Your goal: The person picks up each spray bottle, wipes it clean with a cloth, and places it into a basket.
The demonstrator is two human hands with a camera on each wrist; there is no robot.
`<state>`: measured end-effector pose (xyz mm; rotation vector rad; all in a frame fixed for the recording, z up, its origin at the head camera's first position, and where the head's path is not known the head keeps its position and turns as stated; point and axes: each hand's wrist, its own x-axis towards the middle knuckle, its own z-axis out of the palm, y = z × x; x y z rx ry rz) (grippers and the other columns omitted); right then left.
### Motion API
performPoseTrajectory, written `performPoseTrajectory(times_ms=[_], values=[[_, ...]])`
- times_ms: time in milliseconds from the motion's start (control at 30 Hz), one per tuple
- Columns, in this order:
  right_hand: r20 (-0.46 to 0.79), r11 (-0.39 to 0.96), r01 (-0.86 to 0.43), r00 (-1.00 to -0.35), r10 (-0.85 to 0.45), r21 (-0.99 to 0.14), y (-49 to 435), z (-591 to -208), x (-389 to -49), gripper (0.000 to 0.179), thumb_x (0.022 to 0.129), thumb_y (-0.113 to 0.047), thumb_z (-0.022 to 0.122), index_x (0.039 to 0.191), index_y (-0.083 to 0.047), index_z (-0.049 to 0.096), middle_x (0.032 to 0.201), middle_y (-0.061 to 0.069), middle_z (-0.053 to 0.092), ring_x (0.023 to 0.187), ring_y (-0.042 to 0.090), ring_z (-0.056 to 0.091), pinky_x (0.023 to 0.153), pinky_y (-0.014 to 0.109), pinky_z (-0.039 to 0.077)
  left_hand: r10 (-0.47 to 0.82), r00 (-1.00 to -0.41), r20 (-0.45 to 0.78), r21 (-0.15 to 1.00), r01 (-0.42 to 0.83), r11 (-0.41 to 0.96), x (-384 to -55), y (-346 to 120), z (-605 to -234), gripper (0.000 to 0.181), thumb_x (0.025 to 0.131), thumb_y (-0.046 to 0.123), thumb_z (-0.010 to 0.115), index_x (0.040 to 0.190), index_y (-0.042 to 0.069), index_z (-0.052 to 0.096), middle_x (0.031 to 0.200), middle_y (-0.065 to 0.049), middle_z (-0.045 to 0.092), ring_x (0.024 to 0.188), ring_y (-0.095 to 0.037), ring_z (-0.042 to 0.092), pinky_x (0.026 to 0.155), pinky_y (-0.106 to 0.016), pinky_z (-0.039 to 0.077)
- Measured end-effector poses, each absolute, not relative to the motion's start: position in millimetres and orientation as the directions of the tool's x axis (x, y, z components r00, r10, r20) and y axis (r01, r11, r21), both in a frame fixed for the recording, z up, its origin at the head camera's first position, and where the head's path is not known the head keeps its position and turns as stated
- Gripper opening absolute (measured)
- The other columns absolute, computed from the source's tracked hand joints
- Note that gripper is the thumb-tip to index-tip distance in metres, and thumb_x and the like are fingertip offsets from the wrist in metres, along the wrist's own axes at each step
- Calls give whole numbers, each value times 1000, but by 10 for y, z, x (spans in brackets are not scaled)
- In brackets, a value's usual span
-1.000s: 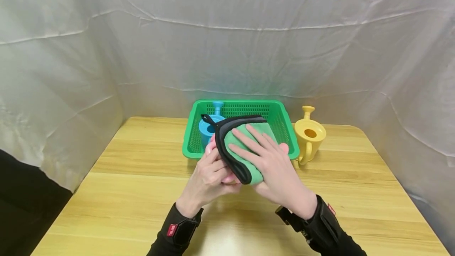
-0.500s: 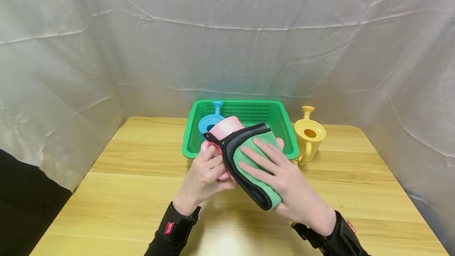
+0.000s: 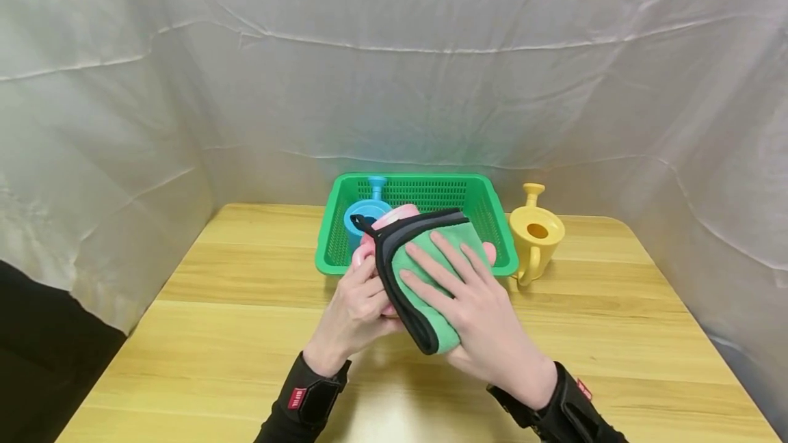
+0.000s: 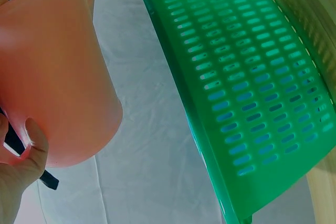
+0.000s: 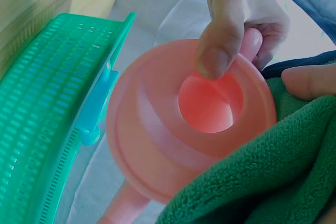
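Note:
My left hand (image 3: pixel 357 306) grips the handle of a pink watering can (image 5: pixel 157 124), its thumb over the rim of the top hole in the right wrist view. The can is tilted, with its round base pointing away and its spout tip (image 3: pixel 490 252) showing at the right. A folded green cloth (image 3: pixel 443 328) with a black border and hanging loop lies over the can's side. My right hand (image 3: pixel 480 313) holds this cloth against the can, fingers spread over it and thumb at its inner fold. Much of the can is hidden under the cloth in the head view.
Behind the hands, a green plastic basket (image 3: pixel 505 251) stands on the wooden table (image 3: pixel 234 333). A blue watering can (image 3: pixel 359 210) sits in its left part. To the basket's right stands a yellow watering can (image 3: pixel 535 238). Pale sheeting (image 3: pixel 418 87) hangs around the table.
The right hand slid the cloth down and right, baring the can's base, then back up and left over most of it. The left hand kept its grip and shifted slightly.

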<state>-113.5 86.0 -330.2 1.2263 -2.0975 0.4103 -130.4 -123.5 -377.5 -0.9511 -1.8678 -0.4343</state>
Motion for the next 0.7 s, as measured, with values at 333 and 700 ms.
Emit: performPoseTrajectory(times_ms=[333,700], values=[[656,531,-842,-453,-604,-92,781,-3210,-1318,61,76,-20,74,136,-16,63,153,8,51,145,37,42,108,55,44,416,-179,892,-114,799,590,-1340,-1201,-3783,26,60,21,89,71,12,67,71,4,67,87,-19,61,97,-36,50],[818,345,-918,-345,-460,-193,979,-3199,-1242,38,107,-29,46,132,-8,66,141,10,62,140,25,52,121,29,34,370,-125,920,-132,793,595,-1351,-1221,-3745,41,85,29,72,60,14,43,57,5,41,70,-17,45,72,-28,41]])
